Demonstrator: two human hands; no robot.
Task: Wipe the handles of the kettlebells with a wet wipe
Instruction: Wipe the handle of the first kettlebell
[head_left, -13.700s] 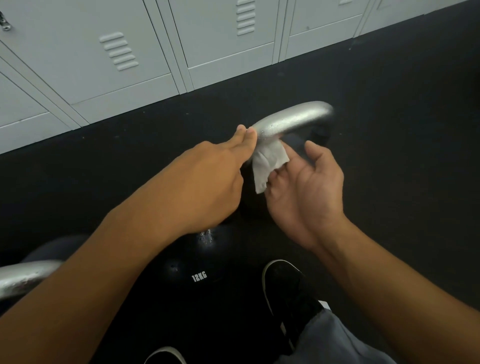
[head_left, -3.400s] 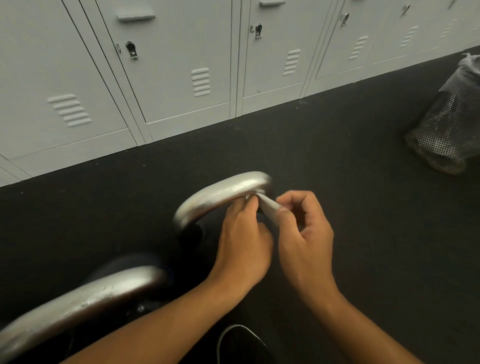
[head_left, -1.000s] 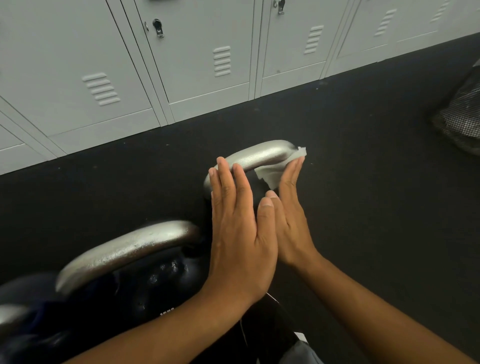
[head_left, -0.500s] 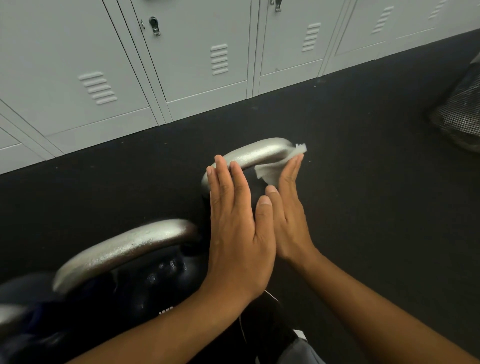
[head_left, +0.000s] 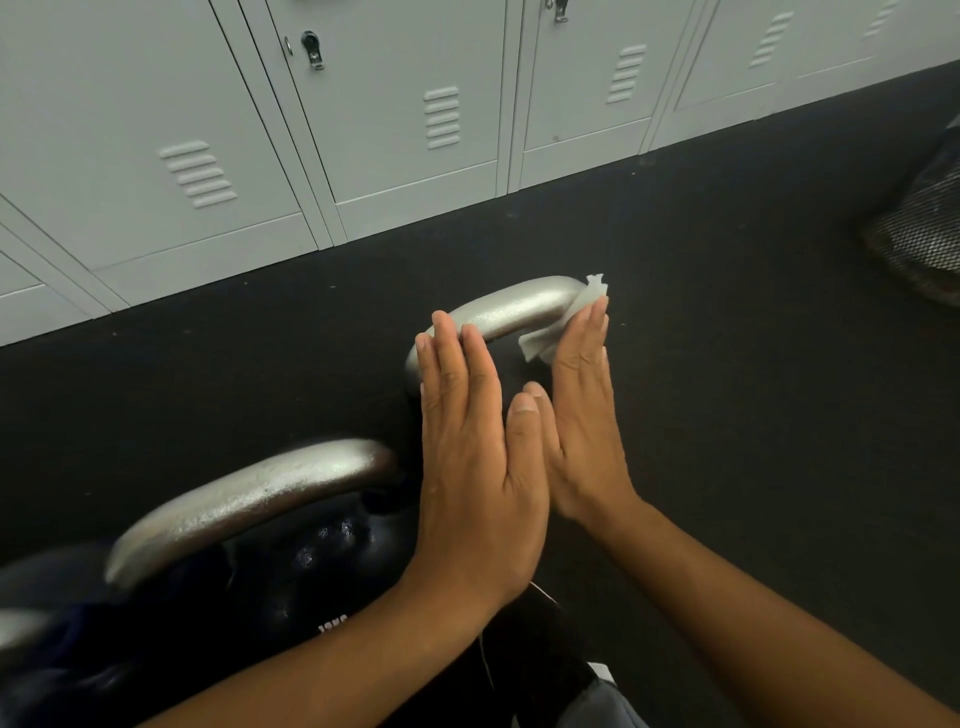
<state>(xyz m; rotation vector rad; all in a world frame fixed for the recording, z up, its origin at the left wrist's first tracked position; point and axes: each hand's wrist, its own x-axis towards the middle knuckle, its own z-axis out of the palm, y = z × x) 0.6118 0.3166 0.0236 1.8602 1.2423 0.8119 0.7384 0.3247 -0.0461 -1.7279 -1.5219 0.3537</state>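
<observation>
Right hand (head_left: 579, 415), fingers straight, presses wet wipe (head_left: 563, 325) against far kettlebell handle (head_left: 511, 312) to scrub its bend; left hand (head_left: 467, 441) flat, bracing the handle's other end

We cannot see the body of the far kettlebell (head_left: 415, 410); the left hand (head_left: 475, 467) covers it. The wet wipe (head_left: 550, 338) is partly hidden behind the right hand (head_left: 582, 415). The mesh bin (head_left: 924, 234) is cropped by the right edge. The weight marking (head_left: 332, 625) on the near kettlebell (head_left: 291, 571) is unreadable.
</observation>
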